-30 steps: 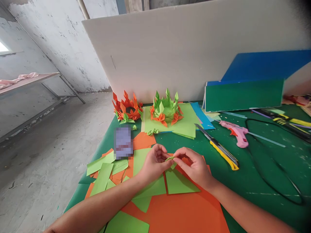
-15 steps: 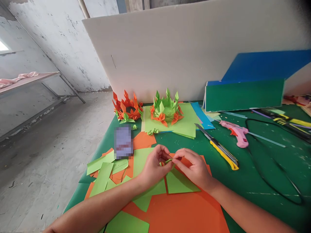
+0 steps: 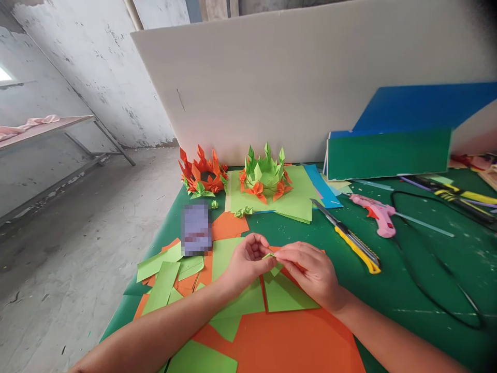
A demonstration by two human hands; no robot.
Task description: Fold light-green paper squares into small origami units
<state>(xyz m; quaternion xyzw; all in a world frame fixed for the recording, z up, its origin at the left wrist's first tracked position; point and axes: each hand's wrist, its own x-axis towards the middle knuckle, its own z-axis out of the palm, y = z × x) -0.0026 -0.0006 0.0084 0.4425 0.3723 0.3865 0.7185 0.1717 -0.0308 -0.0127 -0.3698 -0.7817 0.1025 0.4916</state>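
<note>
Between my fingertips is a small folded piece of green paper [image 3: 268, 256], partly hidden by the fingers. My left hand [image 3: 250, 261] is closed in a pinch on its left side. My right hand [image 3: 308, 267] pinches it from the right. Below the hands lie green paper sheets [image 3: 289, 296] on a large orange sheet [image 3: 295, 342]. Behind them stand a green folded-paper crown [image 3: 266, 168] with orange flowers and an orange folded-paper crown [image 3: 202, 171] with green leaves. Small green paper pieces [image 3: 243, 212] lie in front of the crowns.
To the right lie a yellow utility knife [image 3: 351, 243] and a pink glue gun [image 3: 376, 212] with its black cord. A blurred rectangular object [image 3: 196, 228] rests left of the hands, by green and orange scraps [image 3: 161, 287]. A white board [image 3: 248, 88] stands at the back.
My right hand has turned slightly, its fingers now further over the small green paper. A bit more green shows beneath the fingertips. The other things stay put.
</note>
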